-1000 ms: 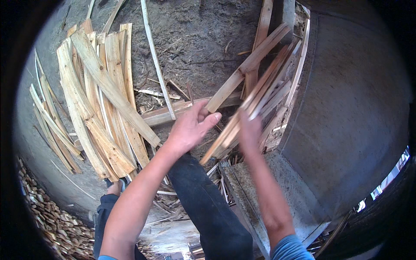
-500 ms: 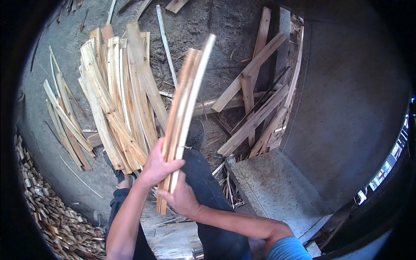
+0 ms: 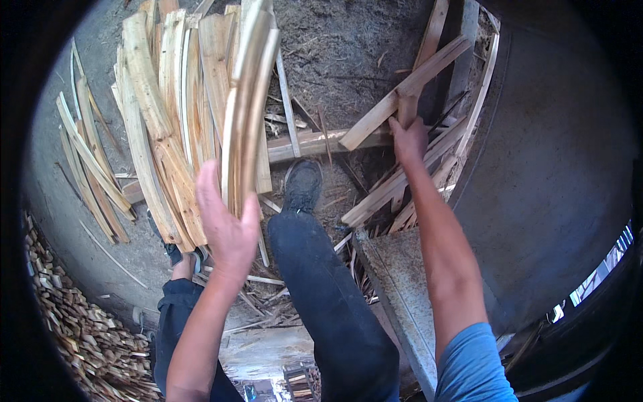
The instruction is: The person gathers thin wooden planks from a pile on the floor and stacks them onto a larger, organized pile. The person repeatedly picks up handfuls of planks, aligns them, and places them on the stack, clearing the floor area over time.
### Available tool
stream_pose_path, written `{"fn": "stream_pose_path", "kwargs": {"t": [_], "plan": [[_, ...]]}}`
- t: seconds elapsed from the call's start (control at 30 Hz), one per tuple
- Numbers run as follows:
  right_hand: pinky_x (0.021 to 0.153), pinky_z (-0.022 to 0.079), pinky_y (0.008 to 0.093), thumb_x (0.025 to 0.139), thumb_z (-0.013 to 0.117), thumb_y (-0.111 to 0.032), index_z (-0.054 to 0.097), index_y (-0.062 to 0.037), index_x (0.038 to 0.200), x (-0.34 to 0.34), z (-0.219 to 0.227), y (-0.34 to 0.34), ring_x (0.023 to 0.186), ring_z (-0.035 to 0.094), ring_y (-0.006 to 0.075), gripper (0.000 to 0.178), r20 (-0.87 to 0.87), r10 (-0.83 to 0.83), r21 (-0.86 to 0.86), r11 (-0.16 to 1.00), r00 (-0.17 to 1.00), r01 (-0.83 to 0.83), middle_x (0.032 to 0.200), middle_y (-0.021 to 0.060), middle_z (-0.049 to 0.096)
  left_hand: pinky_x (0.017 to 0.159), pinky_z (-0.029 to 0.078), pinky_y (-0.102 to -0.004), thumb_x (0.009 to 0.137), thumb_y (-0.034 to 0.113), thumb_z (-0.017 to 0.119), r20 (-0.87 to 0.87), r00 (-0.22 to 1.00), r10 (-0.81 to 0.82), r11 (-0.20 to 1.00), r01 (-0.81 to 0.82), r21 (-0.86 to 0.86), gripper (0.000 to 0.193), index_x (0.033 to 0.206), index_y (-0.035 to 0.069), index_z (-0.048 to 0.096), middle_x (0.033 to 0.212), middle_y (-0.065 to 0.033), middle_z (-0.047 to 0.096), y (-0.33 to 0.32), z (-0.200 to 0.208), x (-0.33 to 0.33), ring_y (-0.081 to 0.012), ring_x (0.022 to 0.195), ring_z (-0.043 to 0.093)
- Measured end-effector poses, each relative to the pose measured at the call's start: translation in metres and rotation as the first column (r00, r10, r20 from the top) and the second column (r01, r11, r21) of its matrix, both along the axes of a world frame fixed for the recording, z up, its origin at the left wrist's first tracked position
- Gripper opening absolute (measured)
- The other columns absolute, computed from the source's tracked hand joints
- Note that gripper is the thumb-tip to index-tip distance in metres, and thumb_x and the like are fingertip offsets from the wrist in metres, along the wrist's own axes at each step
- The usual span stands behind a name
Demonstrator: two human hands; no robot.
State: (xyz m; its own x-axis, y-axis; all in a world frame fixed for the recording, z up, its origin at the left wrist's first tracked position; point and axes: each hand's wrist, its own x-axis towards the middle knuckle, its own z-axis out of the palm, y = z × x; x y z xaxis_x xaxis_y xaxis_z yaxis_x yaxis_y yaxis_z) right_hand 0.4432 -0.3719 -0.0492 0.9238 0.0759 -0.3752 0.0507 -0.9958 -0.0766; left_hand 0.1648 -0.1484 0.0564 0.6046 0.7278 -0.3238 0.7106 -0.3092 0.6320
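Note:
My left hand (image 3: 231, 234) is open, its fingers and thumb spread around the lower end of a blurred bundle of wood strips (image 3: 249, 120). Those strips tilt over the right side of a pile of planks (image 3: 151, 127); whether the palm touches them, I cannot tell. Over on the right, my right hand (image 3: 408, 144) is closed on the near end of a short wooden board (image 3: 407, 107). Another plank (image 3: 402, 94) crosses just above that hand, and more planks (image 3: 385, 201) lean below it.
A large dark metal panel (image 3: 549, 167) stands at the right, with a grey metal ledge (image 3: 402, 275) at its foot. Thin strips (image 3: 94, 161) lie on the ground at the left. Stacked wood pieces (image 3: 87, 335) fill the lower left. My shoe (image 3: 303, 184) rests near a crosswise beam (image 3: 315, 143).
Both hands held the strip bundle upright in the middle. Now the bundle is farther left by the pile, my left hand has opened, and my right hand has moved right onto a board.

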Motion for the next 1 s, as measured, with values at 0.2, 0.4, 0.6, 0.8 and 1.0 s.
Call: {"fn": "stream_pose_path", "kwargs": {"t": [0.2,0.4,0.6,0.8,1.0], "plan": [[0.082,0.053,0.0428,0.082,0.076,-0.030,0.053,-0.0050,0.112,-0.088,0.107,0.089,0.090,0.068,0.0336,0.046,-0.430,0.344,0.450,0.883,0.835,-0.132,0.101,0.0183,0.067,0.112,0.038,-0.0440,0.078,0.019,0.078,0.072,0.925,-0.373,0.772,0.353,-0.529,0.075,0.140,0.000,0.041,0.140,-0.0247,0.047,-0.038,0.009,0.038,-0.0381,0.128,0.049],[0.094,0.049,0.0396,0.079,0.080,-0.032,0.051,-0.0009,0.122,-0.075,0.143,0.169,0.108,0.062,0.0257,0.061,-0.370,0.367,0.772,0.632,0.853,0.063,0.113,0.0173,0.062,0.084,0.051,-0.0340,0.095,0.018,0.060,0.064,0.974,0.218,0.569,-0.073,-0.819,0.024,0.109,-0.001,0.062,0.097,-0.0089,0.069,-0.044,-0.021,0.060,-0.0179,0.092,0.064],[0.100,0.044,0.0381,0.077,0.082,-0.041,0.046,0.0074,0.128,-0.110,0.034,-0.018,0.117,0.055,0.0279,0.079,-0.203,-0.451,0.203,0.849,0.869,0.488,0.129,0.0217,0.054,0.064,0.050,-0.0321,0.099,0.018,0.058,0.046,0.811,0.583,0.401,-0.238,-0.885,0.014,0.096,0.005,0.054,0.072,-0.0052,0.055,-0.014,-0.041,0.045,-0.0161,0.067,0.056],[0.086,0.049,0.0341,0.085,0.077,-0.036,0.060,0.0057,0.115,-0.126,-0.036,-0.078,0.095,0.064,0.0204,0.054,-0.554,-0.543,0.363,0.525,0.631,0.770,0.104,0.0120,0.068,0.064,0.047,-0.0319,0.098,0.016,0.059,0.065,0.745,0.664,0.371,-0.253,-0.893,0.012,0.094,0.006,0.053,0.071,-0.0034,0.050,-0.002,-0.022,0.048,-0.0151,0.066,0.050],[0.083,0.050,0.0411,0.087,0.074,-0.032,0.061,0.0035,0.110,-0.146,-0.010,-0.060,0.089,0.067,0.0310,0.044,-0.264,-0.448,0.313,0.798,0.854,0.515,0.096,0.0161,0.070,0.066,0.046,-0.0325,0.099,0.022,0.057,0.054,0.710,0.702,0.368,-0.297,-0.881,0.017,0.091,0.007,0.053,0.074,-0.0032,0.048,0.025,-0.017,0.037,-0.0160,0.069,0.051]]}}
